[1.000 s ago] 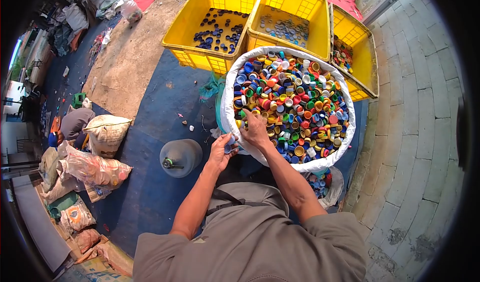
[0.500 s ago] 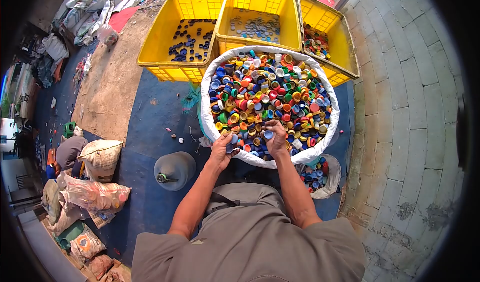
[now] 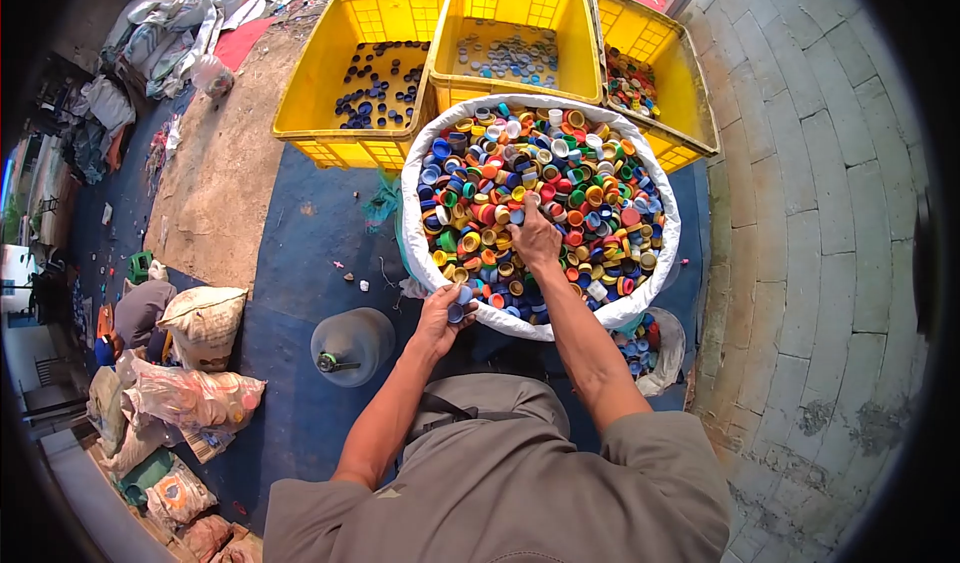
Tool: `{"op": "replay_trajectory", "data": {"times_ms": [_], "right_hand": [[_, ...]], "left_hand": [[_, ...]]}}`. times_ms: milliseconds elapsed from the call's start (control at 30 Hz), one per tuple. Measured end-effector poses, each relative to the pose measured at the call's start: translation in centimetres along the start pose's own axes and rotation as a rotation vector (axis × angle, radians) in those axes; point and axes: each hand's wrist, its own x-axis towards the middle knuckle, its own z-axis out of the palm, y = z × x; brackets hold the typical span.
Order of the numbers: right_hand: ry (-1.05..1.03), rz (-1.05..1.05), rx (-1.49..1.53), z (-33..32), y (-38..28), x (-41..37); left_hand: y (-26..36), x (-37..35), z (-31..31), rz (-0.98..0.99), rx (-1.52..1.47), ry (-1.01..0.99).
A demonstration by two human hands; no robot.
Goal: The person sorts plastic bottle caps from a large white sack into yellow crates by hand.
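A large white-rimmed sack [image 3: 668,225] is filled with plastic bottle caps [image 3: 590,178] of many colours. At its near left rim, my left hand [image 3: 437,321] is closed around a few blue bottle caps [image 3: 459,303]. My right hand [image 3: 538,240] reaches over the middle of the pile, its fingertips down among the caps. Thumb and index finger bend together there, around what looks like a pale bottle cap [image 3: 517,217], partly hidden by the fingers.
Behind the sack stand three yellow crates: the left [image 3: 300,103] with dark blue caps, the middle [image 3: 575,8] with light blue ones, the right [image 3: 690,78] with mixed ones. A smaller bag [image 3: 668,358], a large clear bottle [image 3: 365,341] and a block wall [image 3: 800,213] are near.
My right hand has moved forward from the near rim to the middle of the pile; the blue cap it held no longer shows in it. My left hand stays by the rim with its caps.
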Motion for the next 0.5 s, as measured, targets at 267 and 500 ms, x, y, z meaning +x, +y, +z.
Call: {"op": "replay_trajectory", "data": {"times_ms": [267,500], "right_hand": [[0.084,0.1,0.214,0.5,-0.1,-0.1],[0.113,0.201,1.147,-2.3,-0.2,-1.2]], "left_hand": [[0.3,-0.3,-0.4,0.017,-0.047,0.01],[0.5,0.1,1.6,0.042,-0.096,-0.047]]}}
